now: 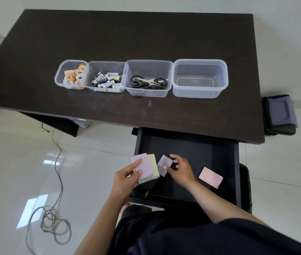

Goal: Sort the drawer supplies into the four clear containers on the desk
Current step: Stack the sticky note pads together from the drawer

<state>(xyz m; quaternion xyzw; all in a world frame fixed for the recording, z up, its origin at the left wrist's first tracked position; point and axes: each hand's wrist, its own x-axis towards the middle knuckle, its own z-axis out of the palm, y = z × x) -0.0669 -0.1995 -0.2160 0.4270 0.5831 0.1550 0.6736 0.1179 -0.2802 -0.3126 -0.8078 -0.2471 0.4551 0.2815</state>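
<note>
Four clear containers stand in a row on the dark desk: one with tape rolls (pixel 72 74), one with batteries (pixel 106 76), one with scissors (pixel 148 78), and an empty one (pixel 200 78) at the right. Below the desk's front edge the drawer (pixel 188 162) is pulled out. My left hand (pixel 127 178) holds a stack of sticky note pads (pixel 148 168), purple on top and green beneath, over the drawer's left side. My right hand (pixel 180 169) pinches a purple sticky note pad (pixel 163 164) beside that stack. A pink sticky note pad (pixel 210 177) lies in the drawer to the right.
A grey cable (pixel 54 214) coils on the white tiled floor at the left. A dark bag (pixel 279 115) sits past the desk's right edge. A chair edge (pixel 245 186) shows right of the drawer. My dark-clothed lap fills the bottom.
</note>
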